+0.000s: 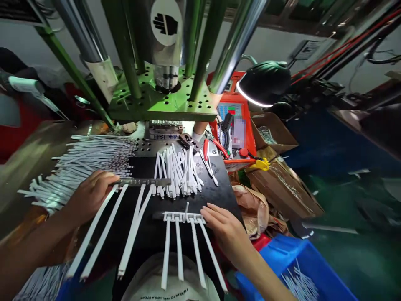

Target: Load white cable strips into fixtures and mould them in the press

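Observation:
My left hand [90, 194] is closed on the left end of a narrow dark metal bar [161, 182]. Several flat white cables [100, 228] hang from that bar toward me. At the front of the black table, the fingers of my right hand [224, 223] grip the right end of a white moulded plastic strip [183, 217]. More white cables [194, 251] run from the strip down over my lap, and a thin plastic stub stands up at its middle. My right thumb is mostly hidden.
A pile of white cables [90, 156] lies left, another bunch [178, 171] at centre. Behind them stands a green press [163, 106] over a metal mould [164, 129]. Red-handled pliers [206, 149], a red control box [250, 142], a lamp [266, 81] and a blue bin [282, 251] are right.

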A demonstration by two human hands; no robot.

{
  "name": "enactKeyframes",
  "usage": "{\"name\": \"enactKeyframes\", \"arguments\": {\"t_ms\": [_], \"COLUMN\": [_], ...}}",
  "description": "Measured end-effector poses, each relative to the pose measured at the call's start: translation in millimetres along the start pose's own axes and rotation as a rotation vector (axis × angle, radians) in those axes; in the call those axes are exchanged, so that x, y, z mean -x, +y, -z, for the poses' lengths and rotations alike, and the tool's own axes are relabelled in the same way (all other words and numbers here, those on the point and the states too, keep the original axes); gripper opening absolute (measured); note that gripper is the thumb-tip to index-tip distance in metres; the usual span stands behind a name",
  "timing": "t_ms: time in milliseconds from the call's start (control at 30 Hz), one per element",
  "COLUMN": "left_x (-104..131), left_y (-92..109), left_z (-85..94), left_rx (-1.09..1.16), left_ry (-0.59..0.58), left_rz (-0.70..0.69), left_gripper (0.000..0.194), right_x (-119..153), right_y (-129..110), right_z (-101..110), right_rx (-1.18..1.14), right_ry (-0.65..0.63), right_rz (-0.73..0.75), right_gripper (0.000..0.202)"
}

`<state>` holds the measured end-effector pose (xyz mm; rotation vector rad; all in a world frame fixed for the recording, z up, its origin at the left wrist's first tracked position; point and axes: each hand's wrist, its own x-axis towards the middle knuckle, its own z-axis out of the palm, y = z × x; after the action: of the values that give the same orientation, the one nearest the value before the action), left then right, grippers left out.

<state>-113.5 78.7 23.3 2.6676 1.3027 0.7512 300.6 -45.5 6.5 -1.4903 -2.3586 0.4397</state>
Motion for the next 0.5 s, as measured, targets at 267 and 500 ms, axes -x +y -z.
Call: {"name": "enactKeyframes", "arguments": {"t_ms": [267, 500], "left_x": [-110, -195], "left_y": [-1, -54], "left_z": [-19.5, -62.2], "left_rx": [-0.085, -0.023], "left_ry": [-0.103, -0.268], "left_rz": [-0.101, 0.106], "left_gripper": [0.02, 0.041], "right_x": [-156, -304], "right_y": [5, 72], "right_z": [27, 32], "right_rx": [0.052, 0.221], "right_ry": [0.148, 0.124], "right_rz": [0.123, -0.018], "right_gripper": [0.047, 0.036]}}
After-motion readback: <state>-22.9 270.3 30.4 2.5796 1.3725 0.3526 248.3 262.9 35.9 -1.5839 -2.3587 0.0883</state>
